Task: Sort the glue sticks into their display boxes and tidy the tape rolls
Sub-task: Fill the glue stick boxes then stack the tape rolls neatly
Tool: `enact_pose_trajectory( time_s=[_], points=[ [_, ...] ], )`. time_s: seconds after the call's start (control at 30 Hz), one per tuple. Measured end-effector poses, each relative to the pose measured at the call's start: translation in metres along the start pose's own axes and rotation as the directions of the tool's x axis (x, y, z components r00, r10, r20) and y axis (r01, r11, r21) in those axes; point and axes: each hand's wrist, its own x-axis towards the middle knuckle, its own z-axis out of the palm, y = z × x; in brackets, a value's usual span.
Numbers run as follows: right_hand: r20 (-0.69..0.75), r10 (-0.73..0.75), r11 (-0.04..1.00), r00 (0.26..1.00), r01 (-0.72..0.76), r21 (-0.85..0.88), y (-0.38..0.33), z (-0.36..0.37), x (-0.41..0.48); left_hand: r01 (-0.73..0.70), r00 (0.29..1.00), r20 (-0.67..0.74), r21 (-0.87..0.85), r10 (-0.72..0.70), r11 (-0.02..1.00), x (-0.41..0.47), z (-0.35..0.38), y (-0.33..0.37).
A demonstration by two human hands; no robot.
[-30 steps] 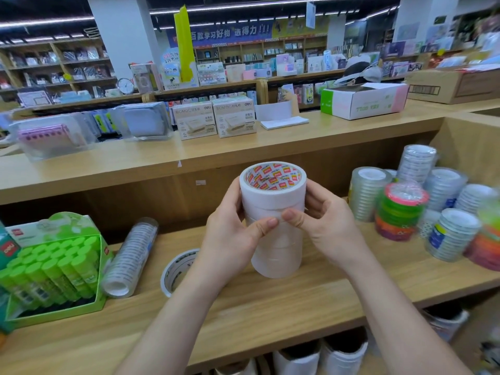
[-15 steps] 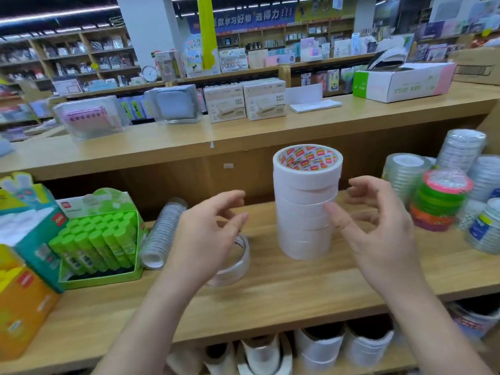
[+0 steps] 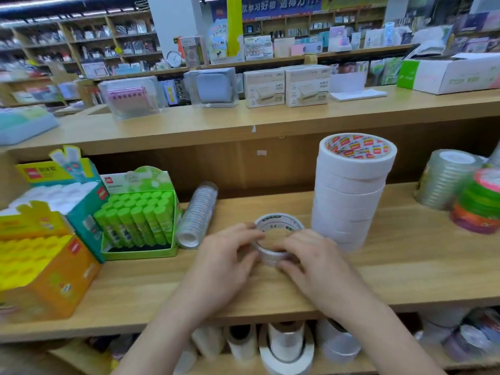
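Green glue sticks (image 3: 138,220) leaning in green display box (image 3: 140,254); clear tape roll (image 3: 278,221) flat beside white tape stack (image 3: 349,196)

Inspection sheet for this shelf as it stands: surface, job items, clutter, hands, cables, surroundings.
Surface: wooden shelf, stocked, with bare wood along the front.
Job's things: clear roll lies flat, left of the upright white stack. At left, the green glue box is filled, with the yellow glue box and teal glue box beside it.
Clutter: tape sleeve lies on its side beside the green glue box. Clear stack and coloured stack stand at right.
Hands: left hand and right hand both grip the clear roll.
Cables: nothing seen.
Surroundings: shop shelving behind; lower rolls on the shelf beneath.
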Motion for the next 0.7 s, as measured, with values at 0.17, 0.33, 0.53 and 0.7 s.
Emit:
enact_pose_trajectory(
  time_s=[0.17, 0.33, 0.53, 0.7],
  points=[
    [-0.129, 0.021, 0.972, 0.991, -0.051, -0.231, 0.000, 0.002, 0.002, 0.043, 0.995, 0.037, 0.693, -0.095, 0.720, 0.035, -0.017, -0.011],
    [-0.167, 0.066, 0.968, 0.984, -0.104, -0.230, -0.003, 0.008, 0.004, 0.114, 0.867, 0.148, 0.870, -0.475, 0.480, 0.067, -0.004, -0.029],
    [-0.228, 0.031, 0.977, 0.973, -0.078, -0.199, -0.008, 0.005, 0.001, 0.117, 0.944, 0.105, 0.781, -0.313, 0.614, 0.061, -0.006, -0.030],
    [-0.297, 0.016, 0.989, 0.955, -0.058, -0.133, -0.019, 0.003, 0.005, 0.282, 0.947, 0.038, 0.374, -0.318, 0.884, 0.023, -0.025, -0.013]
  ],
)
